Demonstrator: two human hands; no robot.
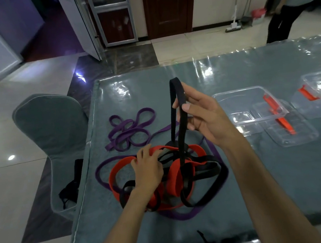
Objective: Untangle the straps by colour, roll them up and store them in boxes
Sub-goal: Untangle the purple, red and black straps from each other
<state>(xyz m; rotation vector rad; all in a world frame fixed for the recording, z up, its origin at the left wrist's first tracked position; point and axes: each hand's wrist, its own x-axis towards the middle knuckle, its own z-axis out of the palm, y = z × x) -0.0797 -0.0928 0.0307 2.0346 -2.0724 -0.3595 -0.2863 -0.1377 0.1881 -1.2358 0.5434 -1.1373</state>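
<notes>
The table (280, 178) carries the tangle, red strap (176, 173) and purple strap (129, 131) wound through the black strap (182, 131). Judged best: draw the black loop up slowly while pinning the rest, so nothing knots. The right hand (202, 117) pinches the raised black loop. The left hand (148, 169) presses fairly flat on the red strap. Boxes (253, 107) wait nearby, right.
</notes>
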